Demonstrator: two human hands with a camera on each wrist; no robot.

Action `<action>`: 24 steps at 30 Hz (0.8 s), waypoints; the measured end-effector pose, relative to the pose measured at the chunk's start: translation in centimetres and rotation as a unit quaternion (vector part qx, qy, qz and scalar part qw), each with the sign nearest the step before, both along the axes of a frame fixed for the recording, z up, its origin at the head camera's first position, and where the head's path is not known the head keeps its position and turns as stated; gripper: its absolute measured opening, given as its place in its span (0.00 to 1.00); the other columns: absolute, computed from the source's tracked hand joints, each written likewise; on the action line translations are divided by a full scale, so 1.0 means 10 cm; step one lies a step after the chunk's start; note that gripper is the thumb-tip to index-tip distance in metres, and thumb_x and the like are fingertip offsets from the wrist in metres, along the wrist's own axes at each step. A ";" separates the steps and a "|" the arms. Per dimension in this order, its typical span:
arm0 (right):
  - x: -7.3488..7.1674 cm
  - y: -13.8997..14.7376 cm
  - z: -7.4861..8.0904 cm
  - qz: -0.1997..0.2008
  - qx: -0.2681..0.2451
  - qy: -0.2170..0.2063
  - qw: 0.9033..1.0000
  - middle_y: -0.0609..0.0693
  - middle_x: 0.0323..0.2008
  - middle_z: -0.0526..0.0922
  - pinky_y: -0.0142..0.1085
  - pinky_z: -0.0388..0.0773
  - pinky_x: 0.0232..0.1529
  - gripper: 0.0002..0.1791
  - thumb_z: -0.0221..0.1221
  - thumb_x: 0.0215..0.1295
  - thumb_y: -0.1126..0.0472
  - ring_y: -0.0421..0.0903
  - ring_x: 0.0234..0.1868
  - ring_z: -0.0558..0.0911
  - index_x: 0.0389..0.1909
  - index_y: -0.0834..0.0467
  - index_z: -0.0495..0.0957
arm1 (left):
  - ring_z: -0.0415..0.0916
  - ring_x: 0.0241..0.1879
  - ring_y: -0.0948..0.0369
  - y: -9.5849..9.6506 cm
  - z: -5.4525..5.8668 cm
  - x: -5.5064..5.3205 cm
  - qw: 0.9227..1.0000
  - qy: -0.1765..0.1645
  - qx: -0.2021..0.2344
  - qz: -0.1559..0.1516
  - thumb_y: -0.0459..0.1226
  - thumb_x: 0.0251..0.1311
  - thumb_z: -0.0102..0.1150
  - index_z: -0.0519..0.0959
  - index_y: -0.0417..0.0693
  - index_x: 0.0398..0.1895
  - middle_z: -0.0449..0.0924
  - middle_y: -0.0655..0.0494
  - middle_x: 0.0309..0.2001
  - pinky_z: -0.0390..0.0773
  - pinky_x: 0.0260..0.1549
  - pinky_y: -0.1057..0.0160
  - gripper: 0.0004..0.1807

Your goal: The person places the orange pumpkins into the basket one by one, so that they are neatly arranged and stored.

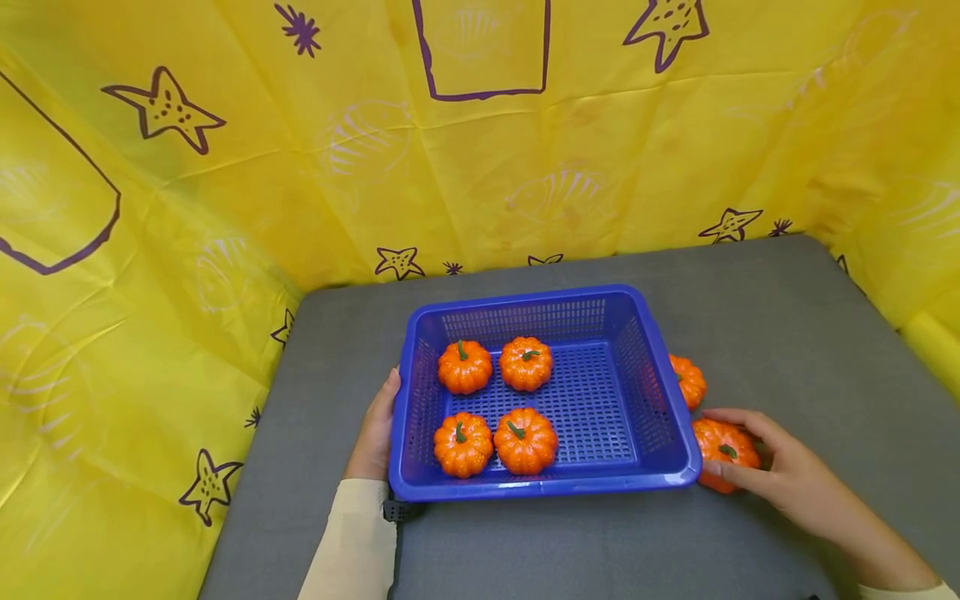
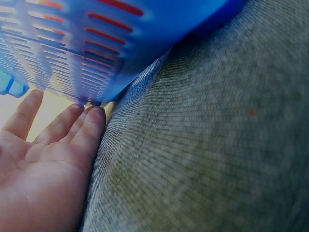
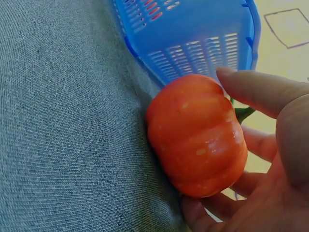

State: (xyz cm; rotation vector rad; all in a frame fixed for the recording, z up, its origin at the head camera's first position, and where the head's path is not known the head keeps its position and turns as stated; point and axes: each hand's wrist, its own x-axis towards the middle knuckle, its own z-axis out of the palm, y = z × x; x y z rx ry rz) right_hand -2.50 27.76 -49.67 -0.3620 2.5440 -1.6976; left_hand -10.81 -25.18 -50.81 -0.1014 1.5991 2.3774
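A blue plastic basket [image 1: 536,492] with slotted walls holds several small orange pumpkins [image 1: 526,442] with green stems, grouped in its left half. My left hand [image 1: 377,429] is at the basket's left side. In the left wrist view, fairly straight fingertips [image 2: 91,123] rest against the slotted wall. Outside the right wall, my right hand [image 1: 787,471] grips another orange pumpkin [image 1: 723,442] on the grey cloth. Its thumb lies on one side and the fingers curl round the other, as the right wrist view of this pumpkin [image 3: 198,137] shows.
Just behind the gripped pumpkin, one more pumpkin [image 1: 688,382] sits beside the basket, partly hidden by its rim. Grey cloth [image 1: 795,333] covers the table. Yellow sheets [image 1: 480,183] with starfish and fish drawings hang along the back and both sides.
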 end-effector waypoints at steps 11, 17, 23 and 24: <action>-0.01 0.03 0.01 -0.022 0.014 -0.004 1.000 0.37 0.54 0.83 0.33 0.84 0.36 0.27 0.67 0.71 0.76 0.41 0.42 0.87 0.68 0.63 0.77 | 0.82 0.56 0.51 -0.01 0.00 0.00 1.000 -0.011 -0.007 -0.004 0.67 0.80 0.45 0.65 0.52 0.82 0.81 0.47 0.64 0.83 0.56 0.50 0.40; -0.01 0.04 0.01 -0.028 0.021 0.006 0.999 0.36 0.54 0.83 0.31 0.83 0.36 0.26 0.67 0.70 0.76 0.39 0.43 0.86 0.68 0.64 0.77 | 0.81 0.58 0.51 -0.01 0.00 0.01 1.000 -0.014 -0.010 -0.005 0.67 0.80 0.46 0.65 0.53 0.82 0.80 0.46 0.65 0.83 0.58 0.49 0.40; -0.02 0.07 0.05 -0.042 0.040 0.004 0.998 0.34 0.54 0.82 0.29 0.82 0.37 0.25 0.67 0.71 0.75 0.38 0.44 0.85 0.67 0.63 0.78 | 0.82 0.56 0.51 -0.02 0.00 0.01 1.000 -0.010 -0.012 -0.001 0.67 0.80 0.46 0.65 0.53 0.82 0.80 0.46 0.64 0.83 0.57 0.50 0.39; -0.03 0.07 0.06 -0.043 0.041 0.004 0.998 0.34 0.54 0.82 0.29 0.82 0.37 0.25 0.67 0.72 0.74 0.37 0.44 0.85 0.67 0.63 0.78 | 0.82 0.56 0.52 -0.02 0.00 0.01 1.000 -0.010 -0.011 -0.001 0.66 0.81 0.46 0.65 0.53 0.82 0.81 0.46 0.64 0.84 0.56 0.50 0.39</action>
